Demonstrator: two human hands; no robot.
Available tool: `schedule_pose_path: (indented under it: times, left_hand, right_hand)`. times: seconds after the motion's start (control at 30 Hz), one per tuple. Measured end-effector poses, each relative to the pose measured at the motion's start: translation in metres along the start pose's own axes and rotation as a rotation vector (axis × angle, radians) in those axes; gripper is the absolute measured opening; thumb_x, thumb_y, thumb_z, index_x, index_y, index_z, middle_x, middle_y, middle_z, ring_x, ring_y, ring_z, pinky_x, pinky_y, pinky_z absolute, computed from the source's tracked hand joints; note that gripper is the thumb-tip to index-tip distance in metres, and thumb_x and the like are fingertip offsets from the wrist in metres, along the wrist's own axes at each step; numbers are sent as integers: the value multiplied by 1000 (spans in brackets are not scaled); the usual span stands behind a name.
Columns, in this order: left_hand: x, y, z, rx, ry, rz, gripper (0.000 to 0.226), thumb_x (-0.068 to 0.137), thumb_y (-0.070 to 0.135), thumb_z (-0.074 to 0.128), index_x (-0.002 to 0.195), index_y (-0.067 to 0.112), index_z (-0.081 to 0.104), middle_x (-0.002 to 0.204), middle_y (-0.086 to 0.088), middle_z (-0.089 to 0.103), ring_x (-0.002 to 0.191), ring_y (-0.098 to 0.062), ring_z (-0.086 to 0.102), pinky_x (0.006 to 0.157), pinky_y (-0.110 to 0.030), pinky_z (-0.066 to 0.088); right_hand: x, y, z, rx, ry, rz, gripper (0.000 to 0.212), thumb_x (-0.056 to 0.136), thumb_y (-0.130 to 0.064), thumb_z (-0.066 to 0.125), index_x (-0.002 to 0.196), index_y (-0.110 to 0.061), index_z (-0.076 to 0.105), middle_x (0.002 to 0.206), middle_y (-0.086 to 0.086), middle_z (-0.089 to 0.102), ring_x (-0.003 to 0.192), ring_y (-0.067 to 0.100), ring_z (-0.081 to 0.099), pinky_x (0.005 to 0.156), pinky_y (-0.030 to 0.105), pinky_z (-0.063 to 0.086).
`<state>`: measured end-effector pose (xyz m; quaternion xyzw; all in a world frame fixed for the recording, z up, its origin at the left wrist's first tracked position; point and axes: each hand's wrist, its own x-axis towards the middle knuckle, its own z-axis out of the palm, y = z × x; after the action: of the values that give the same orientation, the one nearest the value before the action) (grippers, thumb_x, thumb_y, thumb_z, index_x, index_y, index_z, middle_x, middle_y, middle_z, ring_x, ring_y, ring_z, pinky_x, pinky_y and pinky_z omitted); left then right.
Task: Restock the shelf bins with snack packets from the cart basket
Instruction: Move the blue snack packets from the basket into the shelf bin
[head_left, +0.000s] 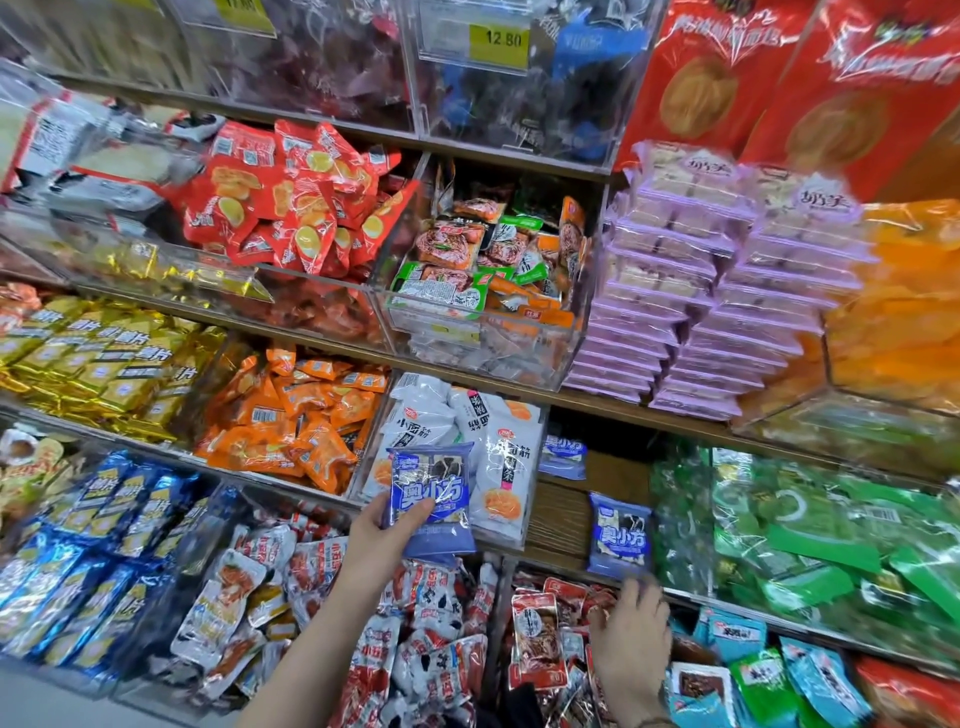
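My left hand (382, 540) grips a small stack of blue snack packets (432, 493) from below, held up in front of the white-packet bin. A matching blue packet (621, 535) stands upright in the nearly bare shelf bin (558, 519) with a brown floor, to the right of it. Another blue packet (563, 457) lies at the back of that bin. My right hand (631, 634) reaches up with fairly straight fingers, fingertips at the lower edge of the upright packet; motion blur hides the exact contact. No cart basket is in view.
Clear acrylic bins fill the shelves: white packets (498, 467) left of the bare bin, green packets (810, 530) right of it, orange packets (296, 415) further left. Red and white packets (431, 613) and dark red packets (540, 634) lie in the bins below my hands.
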<state>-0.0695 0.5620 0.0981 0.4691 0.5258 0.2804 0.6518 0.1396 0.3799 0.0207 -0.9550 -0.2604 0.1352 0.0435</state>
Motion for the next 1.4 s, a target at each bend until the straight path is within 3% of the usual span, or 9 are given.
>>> schedule_pose_path:
  times: [0.23,0.4,0.53,0.63,0.87,1.0,1.13,1.23,1.4]
  left_hand:
    - [1,-3,1,-20,-11,28,19,82,26,73,94,31,59,92,21,67,68,10,66,57,-2,46]
    - [-2,2,-2,8,-15,3,77,75,46,75,139,18,43,141,0,47,124,-14,52,105,-33,40]
    - [-3,4,-3,-9,-6,-16,85,61,58,79,131,21,51,131,9,52,110,-12,60,97,-28,43]
    - [-2,4,-3,-23,2,-30,108,53,63,80,141,12,42,137,-2,53,122,-24,55,109,-45,38]
    - [-2,1,-1,-49,19,-14,103,54,63,81,136,12,47,129,2,60,114,-20,60,101,-35,45]
    - [-1,0,2,-18,28,3,67,60,52,77,116,21,55,85,23,70,70,5,68,54,-7,48]
    - [0,-3,3,21,104,-1,81,73,46,75,139,13,44,108,19,65,84,9,63,77,-10,45]
    - [0,-6,4,46,84,22,63,79,37,74,131,8,52,61,36,55,54,27,51,44,3,37]
    - [-3,0,3,79,64,62,28,81,33,73,99,35,50,70,35,52,55,27,52,42,4,36]
  right_hand:
    - [34,-7,-1,-129,-131,-206,79,90,-38,54,149,-18,7,155,0,13,143,19,17,116,35,25]
    - [88,-24,-21,-59,-221,-247,78,90,-28,57,149,-15,8,155,4,11,142,24,15,112,39,31]
    - [125,-32,-32,-65,-311,-272,84,89,-25,59,150,-11,2,157,7,3,144,28,7,115,38,23]
    - [145,-33,-35,-54,-369,-259,87,89,-25,59,151,-13,-1,158,4,-2,145,27,4,114,38,24]
    - [143,-31,-48,217,-300,-221,68,91,-17,57,149,-9,22,158,12,10,143,29,19,111,33,27]
    - [92,-46,-58,547,-106,-227,43,92,-14,57,134,-6,47,135,13,48,118,29,52,95,33,43]
    - [21,-84,-78,851,-46,-300,5,90,-20,59,91,-25,58,90,-5,62,84,10,59,65,11,42]
    - [-17,-115,-86,861,-195,-452,10,88,-34,61,94,-27,57,88,-10,61,76,-3,57,66,10,45]
    - [-35,-155,-83,606,-375,-565,38,84,-48,62,112,-26,49,102,-12,58,89,5,59,79,24,49]
